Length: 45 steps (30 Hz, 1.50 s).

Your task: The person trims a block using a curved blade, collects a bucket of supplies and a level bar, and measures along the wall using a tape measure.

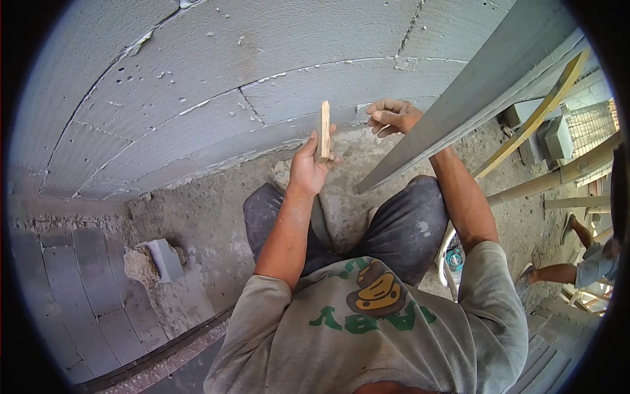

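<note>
My left hand [310, 164] is closed around a short wooden stick [325, 131], held upright in front of the block wall. Its upper end comes to a blunt point. My right hand [392, 117] is raised close to the wall, left of the tall grey board [472, 92]. Its fingers are bent and the thumb lies near the fingertips; whether anything small is pinched there I cannot make out. The board leans diagonally, passing between the camera and my right wrist.
The grey block wall [197, 85] curves across the front. A broken block [164, 260] lies on the rough floor [210, 230] at left. Wooden poles [558, 172] and a yellowish batten [535, 121] slant at right. Another person's leg [554, 274] shows at far right.
</note>
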Each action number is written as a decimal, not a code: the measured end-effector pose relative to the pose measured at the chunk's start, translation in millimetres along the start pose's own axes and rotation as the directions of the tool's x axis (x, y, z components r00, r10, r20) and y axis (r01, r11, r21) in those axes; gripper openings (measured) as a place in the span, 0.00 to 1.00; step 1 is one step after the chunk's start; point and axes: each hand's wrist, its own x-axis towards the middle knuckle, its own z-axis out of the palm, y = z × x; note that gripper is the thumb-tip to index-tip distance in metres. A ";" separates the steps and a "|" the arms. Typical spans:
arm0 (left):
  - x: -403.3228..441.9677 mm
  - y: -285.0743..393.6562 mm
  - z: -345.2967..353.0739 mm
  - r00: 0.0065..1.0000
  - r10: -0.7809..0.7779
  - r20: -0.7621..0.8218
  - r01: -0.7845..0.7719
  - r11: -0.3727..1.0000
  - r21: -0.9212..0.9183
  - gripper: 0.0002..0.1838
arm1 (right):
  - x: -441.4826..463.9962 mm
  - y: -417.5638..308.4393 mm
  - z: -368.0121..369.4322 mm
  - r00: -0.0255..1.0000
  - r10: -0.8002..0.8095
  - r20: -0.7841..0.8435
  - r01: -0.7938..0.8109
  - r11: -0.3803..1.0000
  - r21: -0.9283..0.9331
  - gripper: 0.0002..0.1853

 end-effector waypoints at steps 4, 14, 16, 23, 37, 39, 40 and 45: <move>-9.4 2.3 8.0 0.971 0.115 -0.209 -0.088 0.987 0.132 0.25 | -4.2 -3.1 0.0 0.998 -0.061 -0.012 0.060 0.997 -0.055 0.13; -21.3 11.0 9.4 0.961 0.206 -0.186 -0.141 0.939 0.313 0.29 | -5.8 4.9 -10.2 0.990 -0.104 -0.094 0.098 0.993 -0.062 0.14; -22.8 11.9 9.7 0.955 0.206 -0.213 -0.126 0.933 0.337 0.30 | -7.0 6.9 -11.8 0.987 -0.111 -0.116 0.104 0.992 -0.068 0.15; -28.4 14.7 -3.7 0.926 0.198 -0.321 -0.083 0.938 0.337 0.27 | -6.5 16.4 -22.3 0.980 -0.106 -0.168 0.094 0.992 -0.078 0.18; -48.7 36.9 -6.1 0.934 0.283 -0.220 -0.241 0.950 0.197 0.28 | -23.6 15.5 -25.5 0.924 -0.188 -0.334 0.172 0.982 -0.076 0.18; -48.5 37.9 -2.8 0.925 0.300 -0.233 -0.250 0.943 0.221 0.28 | -32.9 22.5 -31.9 0.873 -0.265 -0.409 0.240 0.964 -0.113 0.15; -49.0 37.9 -2.1 0.920 0.308 -0.241 -0.253 0.939 0.233 0.28 | -36.9 31.2 -39.4 0.811 -0.284 -0.511 0.274 0.957 -0.098 0.15; -49.1 37.8 -4.3 0.901 0.339 -0.271 -0.270 0.927 0.261 0.26 | -98.5 -11.0 7.3 0.361 -0.664 -0.655 0.248 0.745 -0.619 0.13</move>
